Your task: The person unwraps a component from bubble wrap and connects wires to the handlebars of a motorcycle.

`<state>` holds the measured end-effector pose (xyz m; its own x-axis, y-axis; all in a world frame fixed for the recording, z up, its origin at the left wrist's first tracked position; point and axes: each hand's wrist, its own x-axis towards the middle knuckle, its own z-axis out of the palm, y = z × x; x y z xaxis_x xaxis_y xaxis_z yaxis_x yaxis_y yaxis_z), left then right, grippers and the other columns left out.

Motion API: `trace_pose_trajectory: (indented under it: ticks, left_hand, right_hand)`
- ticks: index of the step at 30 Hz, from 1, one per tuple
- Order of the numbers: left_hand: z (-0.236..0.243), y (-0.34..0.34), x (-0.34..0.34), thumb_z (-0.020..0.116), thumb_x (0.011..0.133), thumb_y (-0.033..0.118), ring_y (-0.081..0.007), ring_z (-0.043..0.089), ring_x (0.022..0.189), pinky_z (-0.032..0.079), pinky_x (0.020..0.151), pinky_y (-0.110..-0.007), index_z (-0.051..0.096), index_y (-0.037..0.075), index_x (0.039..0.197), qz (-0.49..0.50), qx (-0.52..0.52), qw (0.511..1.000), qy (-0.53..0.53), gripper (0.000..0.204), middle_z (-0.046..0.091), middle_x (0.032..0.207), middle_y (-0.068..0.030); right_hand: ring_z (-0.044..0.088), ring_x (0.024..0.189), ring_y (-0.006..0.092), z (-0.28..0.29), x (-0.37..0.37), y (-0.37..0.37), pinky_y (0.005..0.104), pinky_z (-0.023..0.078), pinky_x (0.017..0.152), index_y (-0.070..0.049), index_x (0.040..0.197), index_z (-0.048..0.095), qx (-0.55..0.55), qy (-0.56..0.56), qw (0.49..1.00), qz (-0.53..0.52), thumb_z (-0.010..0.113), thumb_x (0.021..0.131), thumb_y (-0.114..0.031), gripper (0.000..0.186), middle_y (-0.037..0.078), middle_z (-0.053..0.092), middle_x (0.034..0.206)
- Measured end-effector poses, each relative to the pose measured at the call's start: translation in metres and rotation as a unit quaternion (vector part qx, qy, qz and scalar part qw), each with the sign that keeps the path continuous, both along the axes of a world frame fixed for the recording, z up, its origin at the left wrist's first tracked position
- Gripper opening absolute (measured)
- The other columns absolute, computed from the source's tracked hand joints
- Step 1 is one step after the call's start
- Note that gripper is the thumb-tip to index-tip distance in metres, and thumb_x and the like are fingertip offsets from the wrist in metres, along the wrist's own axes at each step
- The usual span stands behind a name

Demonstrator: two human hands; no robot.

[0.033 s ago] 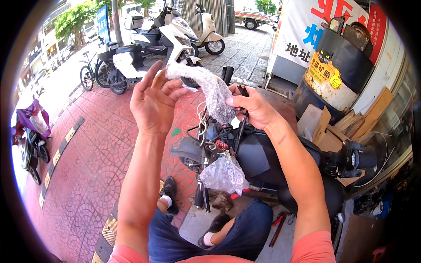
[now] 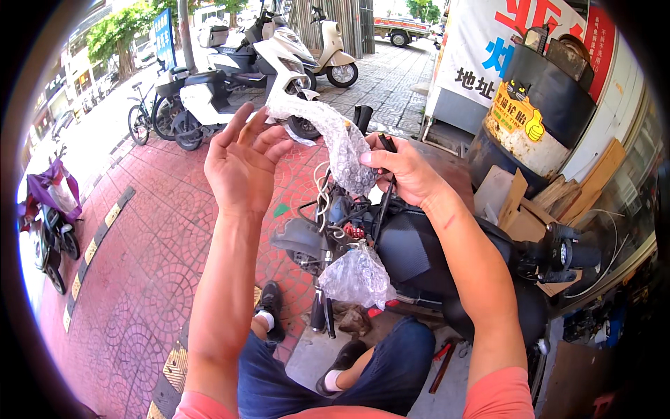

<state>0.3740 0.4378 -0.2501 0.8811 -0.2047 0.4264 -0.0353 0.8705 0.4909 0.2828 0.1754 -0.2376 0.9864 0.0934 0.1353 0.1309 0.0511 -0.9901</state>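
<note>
My right hand (image 2: 401,167) is raised over the black motorcycle (image 2: 412,251), its thumb pressed on a strip of clear bubble wrap (image 2: 349,157). Thin black rod-like pieces (image 2: 386,199) pass through the same grip; what they belong to I cannot make out. From that hand the wrap arches up and to the left. Close to its far end is my left hand (image 2: 244,164), palm turned up, fingers spread and curved, with no visible grip on the wrap. Another bundle of clear bubble wrap (image 2: 356,276) hangs at the motorcycle's handlebar, below my hands.
White scooters (image 2: 279,70) are parked ahead on the paving. A dark, rusty drum (image 2: 534,105) stands at the right, with cardboard (image 2: 513,199) and wood planks (image 2: 593,178) beside it. Red-handled tools (image 2: 442,353) lie on the ground by my knee.
My left hand has shifted very slightly left, and the free end of the bubble wrap has moved a little. My right hand keeps its hold.
</note>
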Motion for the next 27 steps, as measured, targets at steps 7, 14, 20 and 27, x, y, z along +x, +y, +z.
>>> trace_pose_trajectory:
  ticks: [7, 14, 20, 27]
  left_hand:
    - [0.004, -0.051, -0.036, 0.06, 0.107, 0.038, -0.019, 0.068, 0.106, 0.058, 0.083, -0.038, 0.052, -0.003, 0.145, 0.01, 0.298, 0.951, -0.076, 0.056, 0.067, 0.127, -0.0133]
    - [-0.016, -0.087, -0.034, 0.066, 0.102, 0.012, -0.0091, 0.068, 0.07, 0.055, 0.058, -0.028, 0.068, -0.003, 0.121, 0.118, 0.399, 0.895, -0.16, 0.024, 0.074, 0.087, -0.0076]
    - [-0.01, -0.085, -0.042, 0.06, 0.104, 0.011, -0.0069, 0.066, 0.069, 0.051, 0.05, -0.024, 0.064, 0.0, 0.128, 0.011, 0.393, 0.915, -0.088, 0.026, 0.073, 0.094, -0.004]
    - [-0.026, -0.074, -0.034, 0.054, 0.094, -0.001, -0.0067, 0.06, 0.062, 0.048, 0.051, -0.026, 0.064, -0.002, 0.126, 0.096, 0.467, 0.853, -0.212, 0.034, 0.07, 0.089, -0.0039]
  right_hand:
    - [0.067, 0.07, 0.0082, -0.005, 0.004, -0.004, 0.0235, 0.052, 0.055, -0.005, 0.107, 0.071, -0.013, -0.008, 1.0, -0.011, 0.081, 0.094, -0.027, 0.027, 0.002, 0.072, 0.09]
    - [0.062, 0.068, 0.0062, -0.002, -0.002, 0.004, 0.0227, 0.051, 0.058, -0.007, 0.106, 0.071, 0.047, -0.037, 0.997, -0.055, 0.08, 0.097, -0.028, 0.025, -0.001, 0.069, 0.089]
    - [0.058, 0.063, 0.0059, -0.003, 0.002, 0.005, 0.0227, 0.048, 0.055, -0.007, 0.106, 0.068, 0.027, -0.057, 0.993, -0.098, 0.081, 0.096, -0.03, 0.028, -0.002, 0.065, 0.086]
    - [0.051, 0.059, 0.0038, 0.0, 0.005, -0.001, 0.02, 0.037, 0.05, -0.005, 0.103, 0.07, 0.063, -0.102, 0.984, -0.134, 0.081, 0.094, -0.022, 0.022, -0.003, 0.062, 0.08]
